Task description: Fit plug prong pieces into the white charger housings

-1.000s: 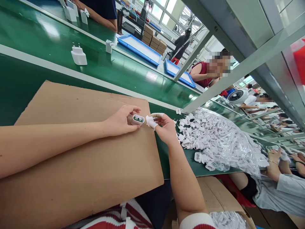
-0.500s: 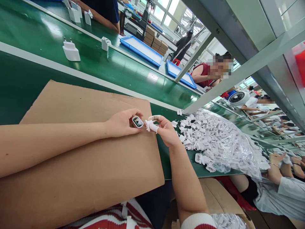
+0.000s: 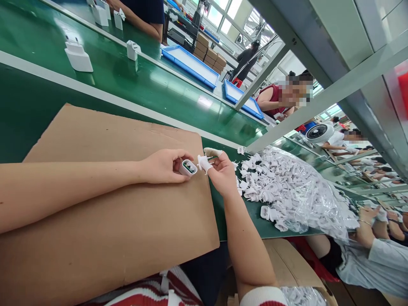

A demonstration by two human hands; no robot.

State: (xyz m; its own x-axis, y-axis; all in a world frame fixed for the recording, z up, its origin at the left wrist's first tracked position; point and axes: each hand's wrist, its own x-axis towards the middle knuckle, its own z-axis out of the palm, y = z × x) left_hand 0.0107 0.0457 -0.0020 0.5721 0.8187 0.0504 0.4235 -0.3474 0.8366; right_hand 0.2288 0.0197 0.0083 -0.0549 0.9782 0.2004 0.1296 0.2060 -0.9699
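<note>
My left hand (image 3: 165,166) is closed around a white charger housing (image 3: 188,168), whose open end faces right and shows a green circuit board inside. Just to the right, my right hand (image 3: 221,170) pinches a small white plastic plug piece (image 3: 203,163) between thumb and index finger. White coverings are on those fingertips. Only a narrow gap separates the plug piece from the housing. Both hands are above the right edge of a cardboard sheet (image 3: 127,229).
Many similar white plastic pieces (image 3: 267,182) spill from a clear plastic bag (image 3: 315,199) at right. White chargers (image 3: 79,57) stand on the green belt (image 3: 153,85) beyond the cardboard. Blue-rimmed trays (image 3: 191,66) and a metal post (image 3: 267,138) are farther off. Co-workers sit nearby.
The charger housing has turned in my left hand and shifted slightly right. My right hand has moved slightly, still with the plug piece. The chargers on the belt have travelled left.
</note>
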